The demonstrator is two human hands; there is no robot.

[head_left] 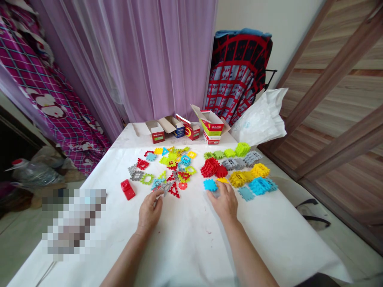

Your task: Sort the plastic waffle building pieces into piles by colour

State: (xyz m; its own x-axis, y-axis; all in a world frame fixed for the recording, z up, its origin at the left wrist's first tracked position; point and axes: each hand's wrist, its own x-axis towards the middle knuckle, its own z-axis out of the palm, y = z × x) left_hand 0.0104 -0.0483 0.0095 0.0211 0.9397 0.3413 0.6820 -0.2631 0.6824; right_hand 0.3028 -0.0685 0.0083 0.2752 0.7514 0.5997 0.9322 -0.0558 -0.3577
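My right hand [224, 200] grips a blue square interlocking plastic piece [210, 185] by its near edge, thumb and fingers closed on it. Just beyond these fingers lies a yellow piece [222, 180]. My left hand [150, 211] rests low at the near edge of a mixed pile, fingers loosely bent and thumb apart, with no piece visible in it. Its fingertips are beside a grey piece [166, 188]; whether they touch is unclear. Around it lie a red triangle [174, 190], a round red piece [182, 185] and a green frame piece [147, 179].
To the right, pieces stand in colour rows: red [209, 167], grey [253, 158], green [242, 149], yellow [260, 170] and blue [259, 185]. Open small boxes [158, 133] and a white bag [260, 117] line the back. A red object [128, 189] lies left.
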